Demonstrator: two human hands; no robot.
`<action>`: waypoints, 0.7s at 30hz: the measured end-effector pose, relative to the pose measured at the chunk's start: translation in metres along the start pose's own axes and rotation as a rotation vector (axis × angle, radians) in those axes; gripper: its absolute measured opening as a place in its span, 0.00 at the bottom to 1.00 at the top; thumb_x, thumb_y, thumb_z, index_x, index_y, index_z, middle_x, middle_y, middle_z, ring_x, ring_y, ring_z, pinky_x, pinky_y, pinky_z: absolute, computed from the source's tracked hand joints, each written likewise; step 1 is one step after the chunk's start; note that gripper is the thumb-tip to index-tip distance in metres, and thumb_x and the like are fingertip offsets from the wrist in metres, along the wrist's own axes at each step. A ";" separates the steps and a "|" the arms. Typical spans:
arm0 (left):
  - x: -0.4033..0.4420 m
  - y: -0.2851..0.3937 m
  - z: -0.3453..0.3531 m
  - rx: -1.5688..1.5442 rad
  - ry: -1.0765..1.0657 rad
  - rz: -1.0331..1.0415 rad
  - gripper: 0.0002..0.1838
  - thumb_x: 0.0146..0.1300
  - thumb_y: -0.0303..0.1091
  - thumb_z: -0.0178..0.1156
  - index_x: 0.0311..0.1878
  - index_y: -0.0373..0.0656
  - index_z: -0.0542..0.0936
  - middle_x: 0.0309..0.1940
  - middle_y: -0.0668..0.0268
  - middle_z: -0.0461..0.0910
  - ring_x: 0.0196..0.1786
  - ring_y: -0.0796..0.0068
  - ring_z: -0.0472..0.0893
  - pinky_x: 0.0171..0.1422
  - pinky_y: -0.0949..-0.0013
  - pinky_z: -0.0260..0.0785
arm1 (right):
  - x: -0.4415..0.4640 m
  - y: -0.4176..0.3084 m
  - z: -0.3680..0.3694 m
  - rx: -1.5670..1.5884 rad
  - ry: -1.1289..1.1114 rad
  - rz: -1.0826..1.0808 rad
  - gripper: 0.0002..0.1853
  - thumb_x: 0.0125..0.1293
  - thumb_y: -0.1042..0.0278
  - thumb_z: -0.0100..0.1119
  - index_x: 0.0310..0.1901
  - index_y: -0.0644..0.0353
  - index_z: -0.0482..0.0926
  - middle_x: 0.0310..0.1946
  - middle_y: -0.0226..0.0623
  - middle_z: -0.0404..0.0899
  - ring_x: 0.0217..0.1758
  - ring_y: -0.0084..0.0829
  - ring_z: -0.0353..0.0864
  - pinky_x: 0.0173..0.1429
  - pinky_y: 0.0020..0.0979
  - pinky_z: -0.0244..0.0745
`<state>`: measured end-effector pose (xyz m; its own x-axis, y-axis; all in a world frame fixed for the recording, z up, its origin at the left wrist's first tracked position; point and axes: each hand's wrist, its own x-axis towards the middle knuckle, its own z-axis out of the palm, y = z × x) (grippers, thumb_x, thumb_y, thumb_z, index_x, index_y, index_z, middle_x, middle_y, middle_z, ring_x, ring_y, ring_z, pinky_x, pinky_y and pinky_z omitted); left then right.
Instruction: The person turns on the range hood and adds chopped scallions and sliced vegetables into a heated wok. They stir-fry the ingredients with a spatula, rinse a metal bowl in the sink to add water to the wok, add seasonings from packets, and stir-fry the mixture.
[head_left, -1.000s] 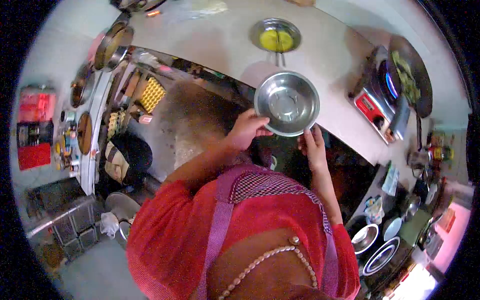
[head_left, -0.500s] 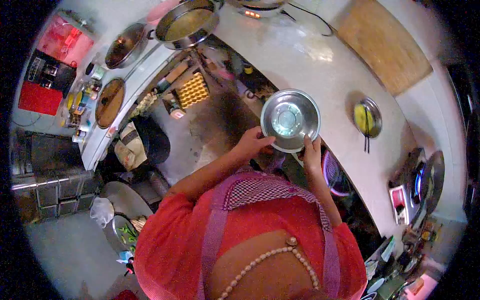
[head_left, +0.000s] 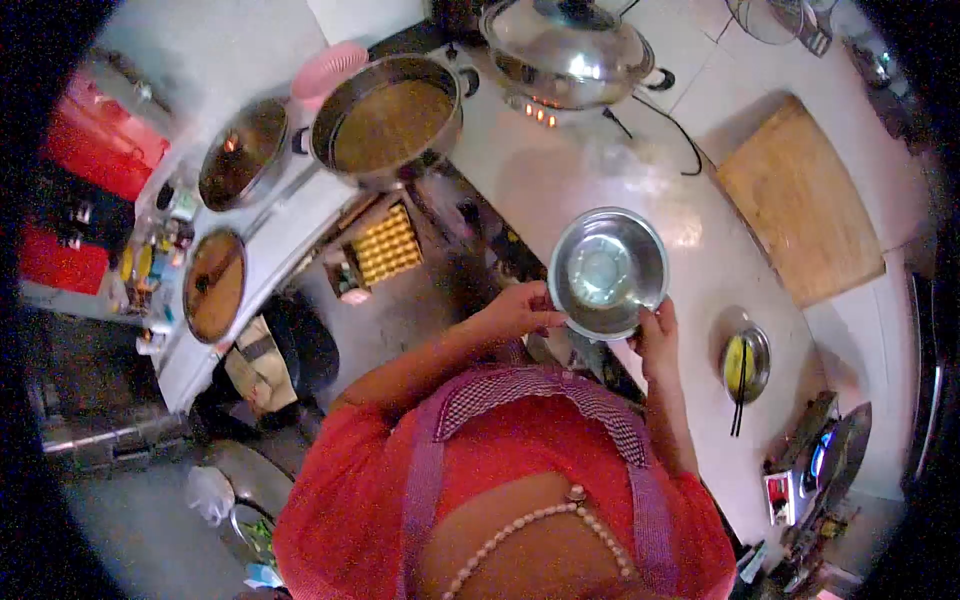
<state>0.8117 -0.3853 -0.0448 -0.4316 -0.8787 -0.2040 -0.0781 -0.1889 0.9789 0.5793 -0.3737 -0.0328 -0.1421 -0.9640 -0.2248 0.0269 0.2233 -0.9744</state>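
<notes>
A shiny stainless steel bowl (head_left: pixel 608 273) is held out in front of my chest, near the counter's edge. Its inside faces up and catches the light; I cannot tell whether liquid is in it. My left hand (head_left: pixel 518 310) grips the rim on the left side, fingers partly hidden beneath. On the near right of the rim, my right hand (head_left: pixel 657 342) is closed round the edge. To the right on the counter stands a small metal dish (head_left: pixel 758 378) with yellow food and a pair of dark chopsticks (head_left: pixel 739 400) across it.
A lidded electric pan (head_left: pixel 565 60) stands on the far counter (head_left: pixel 640 200), its cord trailing right. Beyond lies a wooden cutting board (head_left: pixel 805 200). A large pot (head_left: pixel 385 120) of brown liquid is at upper left. An egg tray (head_left: pixel 388 247) sits low. A blue flame (head_left: pixel 823 455) burns at right.
My view has tilted up, so more of the far counter and the lidded pan shows. Both hands still hold the bowl, which sits slightly further right and lower in view.
</notes>
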 end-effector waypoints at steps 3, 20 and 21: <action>0.040 0.031 -0.050 0.139 -0.002 0.133 0.09 0.56 0.35 0.58 0.33 0.38 0.76 0.28 0.67 0.76 0.30 0.80 0.74 0.35 0.74 0.69 | 0.054 -0.036 0.003 -0.022 -0.014 -0.018 0.13 0.59 0.67 0.47 0.46 0.55 0.67 0.20 0.25 0.70 0.13 0.15 0.61 0.16 0.16 0.55; 0.376 0.267 -0.237 1.597 0.057 0.309 0.23 0.61 0.45 0.49 0.57 0.44 0.65 0.46 0.58 0.73 0.44 0.58 0.74 0.45 0.56 0.69 | 0.186 -0.131 0.051 -0.059 0.318 -0.232 0.10 0.61 0.67 0.47 0.44 0.55 0.68 0.18 0.23 0.67 0.14 0.14 0.60 0.15 0.17 0.54; 0.377 0.272 -0.236 1.605 0.032 0.318 0.23 0.61 0.45 0.49 0.56 0.43 0.66 0.46 0.57 0.73 0.44 0.58 0.74 0.45 0.57 0.69 | 0.191 -0.137 0.052 -0.069 0.346 -0.256 0.11 0.60 0.67 0.48 0.45 0.55 0.69 0.18 0.22 0.67 0.13 0.13 0.60 0.15 0.16 0.52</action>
<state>0.8399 -0.8714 0.1412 -0.5958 -0.8030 0.0161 -0.8031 0.5956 -0.0160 0.5999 -0.5956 0.0572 -0.4589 -0.8870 0.0510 -0.1166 0.0033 -0.9932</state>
